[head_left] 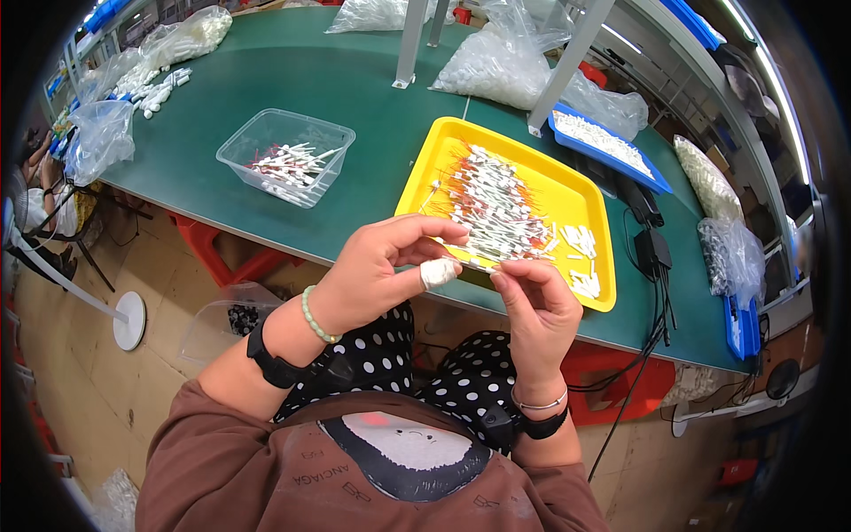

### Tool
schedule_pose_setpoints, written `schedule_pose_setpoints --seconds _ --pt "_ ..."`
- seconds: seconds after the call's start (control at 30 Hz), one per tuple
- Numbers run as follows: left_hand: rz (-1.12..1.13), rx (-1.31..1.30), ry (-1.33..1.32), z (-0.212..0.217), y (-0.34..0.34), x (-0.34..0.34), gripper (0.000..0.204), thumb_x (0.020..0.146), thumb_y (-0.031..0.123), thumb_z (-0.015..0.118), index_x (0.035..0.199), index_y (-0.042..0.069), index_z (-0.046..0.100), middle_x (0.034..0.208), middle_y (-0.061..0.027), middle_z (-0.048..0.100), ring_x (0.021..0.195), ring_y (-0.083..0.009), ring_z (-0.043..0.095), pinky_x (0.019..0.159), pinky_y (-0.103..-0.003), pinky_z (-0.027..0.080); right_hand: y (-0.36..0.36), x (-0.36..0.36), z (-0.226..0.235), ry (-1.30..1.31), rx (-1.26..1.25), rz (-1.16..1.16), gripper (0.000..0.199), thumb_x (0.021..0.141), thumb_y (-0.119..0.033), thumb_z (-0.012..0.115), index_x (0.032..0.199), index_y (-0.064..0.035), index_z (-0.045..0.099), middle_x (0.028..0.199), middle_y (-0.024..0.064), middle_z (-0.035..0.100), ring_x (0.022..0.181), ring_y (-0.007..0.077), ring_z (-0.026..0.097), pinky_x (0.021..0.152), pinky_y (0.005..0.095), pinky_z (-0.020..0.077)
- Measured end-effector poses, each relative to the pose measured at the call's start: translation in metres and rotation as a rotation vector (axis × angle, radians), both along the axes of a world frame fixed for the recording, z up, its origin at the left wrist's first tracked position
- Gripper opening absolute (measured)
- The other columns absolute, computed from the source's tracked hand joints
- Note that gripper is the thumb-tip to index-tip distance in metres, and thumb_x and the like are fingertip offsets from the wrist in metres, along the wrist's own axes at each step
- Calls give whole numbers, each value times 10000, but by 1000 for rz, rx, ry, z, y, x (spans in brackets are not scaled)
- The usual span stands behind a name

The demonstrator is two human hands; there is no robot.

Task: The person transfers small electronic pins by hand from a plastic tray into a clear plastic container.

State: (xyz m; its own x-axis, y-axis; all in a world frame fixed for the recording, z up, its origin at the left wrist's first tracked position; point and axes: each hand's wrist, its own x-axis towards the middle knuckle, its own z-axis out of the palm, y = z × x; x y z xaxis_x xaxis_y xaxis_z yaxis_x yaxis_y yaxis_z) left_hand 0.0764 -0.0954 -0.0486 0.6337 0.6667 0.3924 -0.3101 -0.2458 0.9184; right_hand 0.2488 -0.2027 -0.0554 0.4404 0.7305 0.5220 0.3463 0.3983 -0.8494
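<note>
My left hand (377, 270), its thumb wrapped in white tape, and my right hand (536, 306) meet over the near edge of a yellow tray (576, 191). Between their fingertips they pinch a thin white tube piece (474, 260), which is small and partly hidden. The tray holds a heap of thin white tubes with red wire ends (492, 204) and a few short white sleeves (581, 244) at its right side. I wear a green bead bracelet and a black band on the left wrist, a thin bangle and a black band on the right.
A clear plastic box (285, 155) with similar pieces stands left on the green table (355, 80). Bags of white parts (505, 62) and a blue tray (607, 142) lie behind. Metal posts (567, 66) rise near the yellow tray. Black adapters and cables (651, 253) sit right.
</note>
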Motion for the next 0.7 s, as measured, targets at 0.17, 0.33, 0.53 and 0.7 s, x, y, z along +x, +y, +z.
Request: schedule_pose_setpoints --seconds 0.17,0.33,0.53,0.7 --pt "-79 -97 83 -7 7 -10 278 935 33 661 1202 -26 608 1052 -85 695 973 -141 679 871 -272 555 -2 2 1 -319 79 -63 133 834 63 740 948 22 685 878 62 694 823 135 662 728 243 535" --pt "-98 -172 54 -3 5 -8 333 920 21 675 1239 -21 590 1027 -87 703 948 -132 688 873 -261 553 -4 0 2 -355 109 -35 174 825 74 745 967 7 670 886 60 686 808 137 649 724 235 518" --pt "-104 -134 49 0 4 -6 404 911 5 678 1301 -6 573 1001 -64 715 922 -89 676 830 -224 542 -4 2 3 -157 55 10 237 767 93 773 953 -13 671 866 88 700 770 210 660 716 288 520" --pt "-145 -177 17 -6 7 -5 412 906 18 692 1297 -6 565 979 -56 713 909 -85 675 833 -220 536 -3 2 7 -589 217 -34 213 774 98 762 923 -19 666 881 84 707 809 211 661 743 301 519"
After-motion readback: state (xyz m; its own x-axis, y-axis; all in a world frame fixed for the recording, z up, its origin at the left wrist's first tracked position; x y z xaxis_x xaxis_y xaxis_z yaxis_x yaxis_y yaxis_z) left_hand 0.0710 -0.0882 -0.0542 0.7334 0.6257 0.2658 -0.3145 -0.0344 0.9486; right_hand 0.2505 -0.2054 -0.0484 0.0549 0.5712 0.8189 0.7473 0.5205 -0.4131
